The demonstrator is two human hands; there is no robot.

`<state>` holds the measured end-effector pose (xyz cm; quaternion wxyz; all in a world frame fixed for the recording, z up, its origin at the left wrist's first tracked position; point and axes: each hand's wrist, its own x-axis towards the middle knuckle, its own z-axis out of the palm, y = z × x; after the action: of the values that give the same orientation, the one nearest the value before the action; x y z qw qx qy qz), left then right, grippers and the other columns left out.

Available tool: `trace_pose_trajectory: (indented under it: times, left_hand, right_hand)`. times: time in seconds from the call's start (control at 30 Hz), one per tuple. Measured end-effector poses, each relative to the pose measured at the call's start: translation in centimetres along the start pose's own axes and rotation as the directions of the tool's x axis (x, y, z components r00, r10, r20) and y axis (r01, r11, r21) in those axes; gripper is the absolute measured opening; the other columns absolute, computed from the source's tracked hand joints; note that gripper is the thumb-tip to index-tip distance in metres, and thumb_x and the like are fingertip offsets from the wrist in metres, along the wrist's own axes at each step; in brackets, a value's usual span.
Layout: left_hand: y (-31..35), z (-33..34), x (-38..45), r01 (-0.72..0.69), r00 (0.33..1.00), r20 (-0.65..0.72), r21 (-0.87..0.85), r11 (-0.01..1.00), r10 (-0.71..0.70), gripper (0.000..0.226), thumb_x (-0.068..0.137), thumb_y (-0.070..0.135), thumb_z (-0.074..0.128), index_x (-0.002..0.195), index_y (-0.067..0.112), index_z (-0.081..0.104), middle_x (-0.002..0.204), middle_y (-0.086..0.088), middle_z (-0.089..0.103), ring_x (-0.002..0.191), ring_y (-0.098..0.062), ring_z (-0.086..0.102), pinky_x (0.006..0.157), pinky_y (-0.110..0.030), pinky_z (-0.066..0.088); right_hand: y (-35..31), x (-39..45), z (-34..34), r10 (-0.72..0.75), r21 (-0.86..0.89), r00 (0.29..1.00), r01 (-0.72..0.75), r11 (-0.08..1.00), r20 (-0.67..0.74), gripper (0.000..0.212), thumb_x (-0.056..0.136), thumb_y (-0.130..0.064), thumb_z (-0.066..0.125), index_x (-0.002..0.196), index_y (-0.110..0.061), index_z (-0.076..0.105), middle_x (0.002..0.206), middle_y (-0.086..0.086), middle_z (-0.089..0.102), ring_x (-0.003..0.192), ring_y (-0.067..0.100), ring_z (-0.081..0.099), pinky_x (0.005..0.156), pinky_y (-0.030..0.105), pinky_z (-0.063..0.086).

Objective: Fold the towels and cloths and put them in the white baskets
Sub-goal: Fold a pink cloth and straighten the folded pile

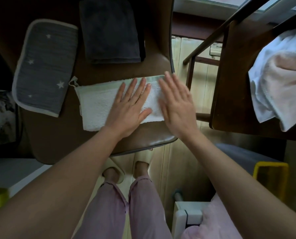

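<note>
We see a white towel (99,107), folded into a long strip with a pale green band along its far edge, lying on the near part of a brown surface (57,138). The left hand (130,107) lies flat on the towel's middle, fingers straight and spread, gripping nothing. The right hand (176,107) is over the towel's right end with fingers straight and together, also gripping nothing; it is blurred, so we cannot tell whether it touches the cloth. Just left of the towel lies a folded grey cloth with white stars (43,66) and a pale border. Beyond the towel sits a folded dark grey towel (109,31). To the right, well apart, a loose heap of white and pink towels (278,80) rests on a wooden chair (233,83). A white basket (187,219) stands on the floor at lower right, with something pink in it.
</note>
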<state>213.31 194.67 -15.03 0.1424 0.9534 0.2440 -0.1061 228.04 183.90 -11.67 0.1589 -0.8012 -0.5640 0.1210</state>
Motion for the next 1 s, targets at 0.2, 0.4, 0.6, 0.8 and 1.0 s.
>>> trace_pose_trajectory:
  times: [0.2,0.4,0.6,0.8,1.0]
  left_hand:
    - [-1.1,-0.6,0.0,-0.153,0.987,0.053,0.017,0.988,0.152,0.066,0.098,0.050,0.008,0.152,0.017,-0.011,0.161,-0.002,-0.013,0.147,-0.017,-0.017,0.120,-0.040,-0.008]
    - [-3.4,-3.5,-3.6,0.020,0.983,-0.159,-0.391,0.920,-0.089,0.054,0.101,0.035,0.024,0.149,0.012,0.031,0.157,-0.010,0.026,0.146,-0.022,0.017,0.119,-0.032,0.007]
    - [-7.3,-5.2,-11.7,0.309,0.784,-0.074,-0.814,0.491,-0.616,0.030,0.103,0.029,0.041,0.129,0.019,0.052,0.116,0.006,0.060,0.103,-0.001,0.056,0.083,-0.013,0.045]
    - [-7.4,-4.3,-12.5,0.335,0.750,0.158,-0.928,0.163,-0.642,0.028,0.099,0.026,0.051,0.126,0.021,0.056,0.104,0.005,0.068,0.075,0.003,0.059,0.069,-0.016,0.045]
    - [-6.6,-4.2,-10.9,0.245,0.750,-0.001,-0.929,0.279,-0.661,0.033,0.094,0.025,0.061,0.126,0.020,0.054,0.091,0.009,0.069,0.087,-0.001,0.063,0.076,-0.019,0.051]
  right_hand:
    - [2.7,-1.4,2.2,0.056,-0.111,0.954,-0.025,0.994,0.293,0.059,0.104,-0.044,0.016,0.155,-0.020,-0.002,0.163,-0.002,-0.007,0.149,0.013,-0.010,0.122,0.039,-0.004]
    - [-1.4,-0.5,1.3,0.067,-0.226,0.991,-0.039,0.973,0.118,0.059,0.104,-0.040,0.020,0.155,-0.010,0.015,0.162,0.013,0.007,0.150,0.027,0.003,0.122,0.045,0.003]
    - [-8.5,2.6,4.2,-0.144,-0.082,0.948,0.174,0.981,0.283,0.059,0.104,-0.040,0.026,0.156,-0.018,0.010,0.163,0.008,0.003,0.150,0.024,-0.002,0.122,0.045,0.002]
    - [-8.9,3.1,6.0,-0.093,-0.132,0.938,0.144,0.981,0.334,0.061,0.103,-0.045,0.020,0.156,-0.021,0.001,0.163,0.004,-0.004,0.150,0.018,-0.009,0.122,0.043,-0.001]
    - [-9.3,3.3,6.7,-0.054,-0.171,0.945,0.114,0.979,0.322,0.062,0.102,-0.048,0.017,0.156,-0.022,-0.001,0.163,0.002,-0.008,0.149,0.017,-0.011,0.122,0.040,-0.004]
